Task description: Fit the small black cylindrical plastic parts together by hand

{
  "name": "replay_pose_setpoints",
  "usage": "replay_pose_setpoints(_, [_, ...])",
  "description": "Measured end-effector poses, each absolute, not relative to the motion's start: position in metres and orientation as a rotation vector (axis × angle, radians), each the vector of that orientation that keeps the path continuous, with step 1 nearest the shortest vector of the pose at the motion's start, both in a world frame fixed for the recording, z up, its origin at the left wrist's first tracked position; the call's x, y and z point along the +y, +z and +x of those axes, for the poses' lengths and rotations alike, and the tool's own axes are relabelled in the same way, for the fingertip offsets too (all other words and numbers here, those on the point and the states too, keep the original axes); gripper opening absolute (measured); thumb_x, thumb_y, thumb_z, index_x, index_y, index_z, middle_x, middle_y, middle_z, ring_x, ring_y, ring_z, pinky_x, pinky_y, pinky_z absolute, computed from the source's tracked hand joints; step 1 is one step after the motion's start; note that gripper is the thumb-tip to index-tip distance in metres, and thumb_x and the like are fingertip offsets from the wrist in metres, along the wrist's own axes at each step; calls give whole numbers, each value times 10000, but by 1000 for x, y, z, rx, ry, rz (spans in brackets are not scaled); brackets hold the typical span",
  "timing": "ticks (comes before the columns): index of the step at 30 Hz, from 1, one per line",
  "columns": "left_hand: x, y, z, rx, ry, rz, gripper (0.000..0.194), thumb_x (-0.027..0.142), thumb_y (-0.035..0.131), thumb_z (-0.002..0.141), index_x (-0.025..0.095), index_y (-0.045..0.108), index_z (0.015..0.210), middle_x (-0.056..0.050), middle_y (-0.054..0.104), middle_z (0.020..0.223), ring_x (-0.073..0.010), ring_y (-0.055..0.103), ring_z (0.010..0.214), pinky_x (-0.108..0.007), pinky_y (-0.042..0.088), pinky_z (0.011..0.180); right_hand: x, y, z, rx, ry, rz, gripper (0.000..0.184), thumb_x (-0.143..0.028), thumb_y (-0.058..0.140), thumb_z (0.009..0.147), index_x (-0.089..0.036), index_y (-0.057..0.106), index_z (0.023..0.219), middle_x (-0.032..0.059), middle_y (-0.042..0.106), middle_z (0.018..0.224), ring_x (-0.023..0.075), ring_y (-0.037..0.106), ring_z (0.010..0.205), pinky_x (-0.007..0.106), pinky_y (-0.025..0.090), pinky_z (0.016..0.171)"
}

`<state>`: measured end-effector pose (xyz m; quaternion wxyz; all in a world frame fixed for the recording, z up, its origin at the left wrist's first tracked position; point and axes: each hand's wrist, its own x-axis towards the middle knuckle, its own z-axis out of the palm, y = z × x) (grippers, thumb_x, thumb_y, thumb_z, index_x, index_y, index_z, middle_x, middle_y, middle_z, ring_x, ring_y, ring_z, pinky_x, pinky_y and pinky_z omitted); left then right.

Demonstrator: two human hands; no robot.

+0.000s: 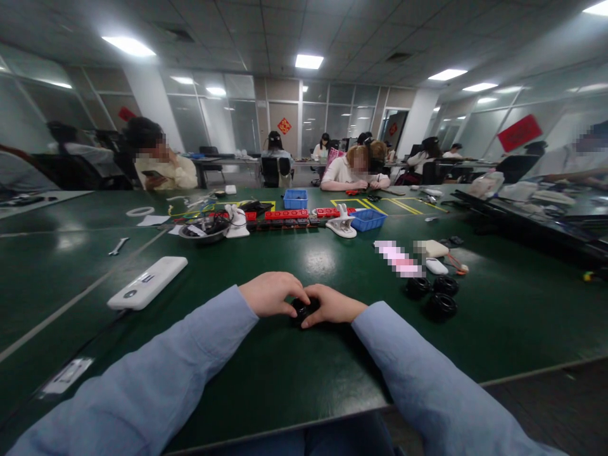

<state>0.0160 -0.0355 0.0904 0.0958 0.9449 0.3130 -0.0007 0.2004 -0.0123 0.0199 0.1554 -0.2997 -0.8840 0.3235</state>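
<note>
Both my hands meet over a glossy black ring-shaped piece (304, 310) on the green table in front of me. My left hand (275, 293) curls round its left side, with thumb and fingertips on it. From the right, my right hand (332, 304) grips the same piece, thumb at the near edge. Fingers cover much of it, so its exact kind is hard to make out. Several similar black rings (443, 305) lie grouped to the right, near a white oval object (436, 266).
A white power bank (148, 283) with a cable lies to the left, a wrench (118, 246) beyond it. Blue bins (295, 199), red strips (286, 215) and a bowl of wires (203, 235) stand farther back. A person (354, 170) sits across the table.
</note>
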Motion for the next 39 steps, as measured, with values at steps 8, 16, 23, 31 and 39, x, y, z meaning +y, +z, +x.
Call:
replay_pose_setpoints(8, [-33,89,15,947,-6,2753,357,234,709,697,261,654,1049,-12,666,1007,-177,602,936,-252,434,822,-10,15,201,-2498,937,-836,450,-323,788,575,-165,656,975,33,644,920,208,581,874,306,439,775])
replay_pose_setpoints(16, [-29,87,15,951,-55,2704,378,251,710,704,247,648,1077,-19,661,945,-174,597,873,-243,428,766,-12,16,201,-2417,1102,-832,403,-291,787,569,-157,667,929,12,644,854,184,586,813,288,446,742])
replay_pose_setpoints(23, [-30,87,17,920,-72,2752,399,263,714,703,239,643,1095,-21,645,949,-163,589,842,-222,421,714,-11,16,201,-2406,1168,-820,419,-285,784,571,-156,663,951,3,649,838,176,584,799,282,443,741])
replay_pose_setpoints(31, [-29,88,19,951,-74,2761,380,272,729,680,271,662,1054,-1,645,907,-158,590,830,-213,411,682,-11,19,201,-2467,1094,-836,345,-291,781,583,-158,666,880,-9,643,802,161,579,758,258,431,699])
replay_pose_setpoints(39, [-32,86,21,1082,-58,2775,352,373,732,663,257,678,991,4,651,887,-162,599,831,-217,401,662,-10,18,202,-2467,1093,-824,350,-306,777,589,-155,651,879,-15,608,769,153,551,741,248,408,671])
